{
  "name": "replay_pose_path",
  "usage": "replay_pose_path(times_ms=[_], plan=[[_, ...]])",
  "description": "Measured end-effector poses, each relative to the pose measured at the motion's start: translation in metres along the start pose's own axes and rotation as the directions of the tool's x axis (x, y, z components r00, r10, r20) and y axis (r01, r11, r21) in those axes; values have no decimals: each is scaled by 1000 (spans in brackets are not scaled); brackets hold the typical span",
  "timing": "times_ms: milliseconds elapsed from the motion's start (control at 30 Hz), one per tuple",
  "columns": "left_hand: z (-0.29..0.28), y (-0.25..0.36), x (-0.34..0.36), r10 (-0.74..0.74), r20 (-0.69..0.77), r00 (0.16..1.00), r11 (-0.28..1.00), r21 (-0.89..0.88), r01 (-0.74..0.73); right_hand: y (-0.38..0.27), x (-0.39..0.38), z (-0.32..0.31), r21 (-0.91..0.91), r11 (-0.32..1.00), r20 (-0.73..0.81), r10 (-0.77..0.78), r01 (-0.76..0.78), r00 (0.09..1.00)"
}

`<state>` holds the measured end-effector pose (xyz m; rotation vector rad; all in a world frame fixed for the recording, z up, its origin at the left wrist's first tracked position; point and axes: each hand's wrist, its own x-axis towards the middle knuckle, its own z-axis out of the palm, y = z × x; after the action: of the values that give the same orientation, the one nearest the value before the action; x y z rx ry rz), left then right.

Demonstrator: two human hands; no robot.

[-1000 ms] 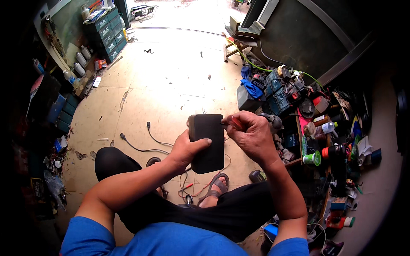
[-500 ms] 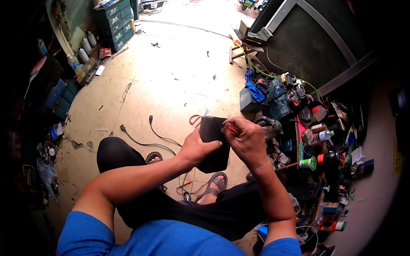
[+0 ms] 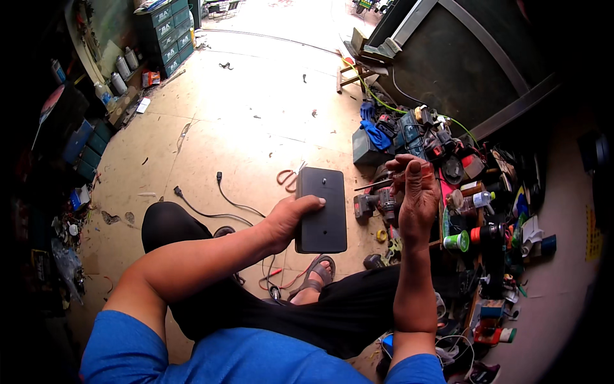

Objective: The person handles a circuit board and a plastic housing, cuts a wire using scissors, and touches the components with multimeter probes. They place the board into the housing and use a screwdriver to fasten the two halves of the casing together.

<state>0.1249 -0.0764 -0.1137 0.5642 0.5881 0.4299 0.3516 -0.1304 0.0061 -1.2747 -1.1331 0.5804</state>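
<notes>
Two holds: my left hand (image 3: 286,222) pinches the black box (image 3: 330,212) by its 9 o'clock edge, thumb on top; my right hand (image 3: 419,203), half curled, has the screwdriver (image 3: 374,185) at the box's 2 o'clock. One-sided grip: 3 o'clock bump could twist it loose.

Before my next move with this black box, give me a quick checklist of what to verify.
1. Box held: ok. The left hand grips the black box at its left side.
2. Tool in hand: ok. The right hand holds a screwdriver.
3. Screwdriver tip on the box: not ok. It points that way but sits apart, to the right.
4. Upper bright spot fully seated: cannot tell, too small.
5. Scissors out of both hands: ok, on the floor.
</notes>
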Motion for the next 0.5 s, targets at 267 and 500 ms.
replay_pose_path(times_ms=[267,500], plan=[[1,-6,3,47,-24,999,986,161,-43,-9,-17,18,117,974,43,-201,195,979],[4,-9,3,135,-66,989,985,115,-126,3,-19,19,-53,931,113,-354,362,928]])
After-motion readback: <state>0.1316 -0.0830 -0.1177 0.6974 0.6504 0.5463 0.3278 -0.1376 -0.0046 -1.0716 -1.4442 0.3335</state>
